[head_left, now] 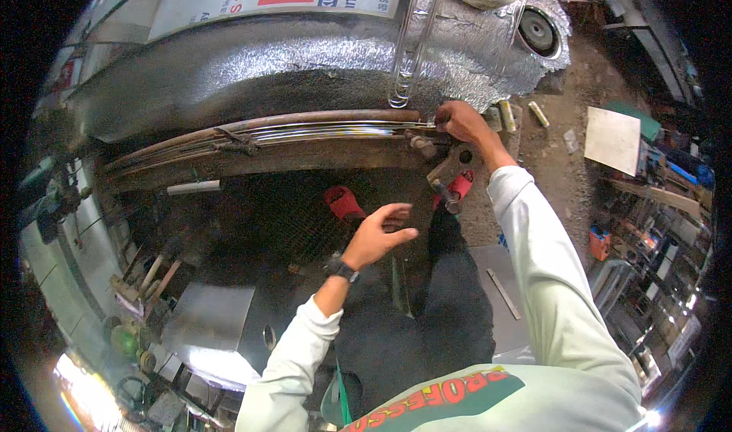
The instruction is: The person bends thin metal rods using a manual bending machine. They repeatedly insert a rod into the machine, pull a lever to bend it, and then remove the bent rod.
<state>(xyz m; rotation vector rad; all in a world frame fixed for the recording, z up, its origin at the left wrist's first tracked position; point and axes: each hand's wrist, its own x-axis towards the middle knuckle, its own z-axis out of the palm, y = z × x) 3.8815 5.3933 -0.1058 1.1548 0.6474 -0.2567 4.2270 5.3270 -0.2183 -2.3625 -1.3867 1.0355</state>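
At the near edge of the workbench (229, 73), my right hand (459, 121) is closed at the right-hand end of a bundle of thin shiny metal rods (328, 133). Its fingers pinch what looks like the tip of one rod, though they partly hide it. The rods lie lengthwise beside a rusty bar (335, 117). My left hand (379, 236) hovers in front of the bench over my lap, thumb apart and fingers loosely bent, with nothing in it. A dark watch (341, 269) is on that wrist.
Bent shiny tubing (408, 58) lies across the bench near crumpled foil (473, 66) and a round dark disc (538, 32). A clamp-like metal fitting (446, 192) hangs below the bench edge. Red sandals (345, 202) show beneath. A pale square sheet (612, 140) lies right.
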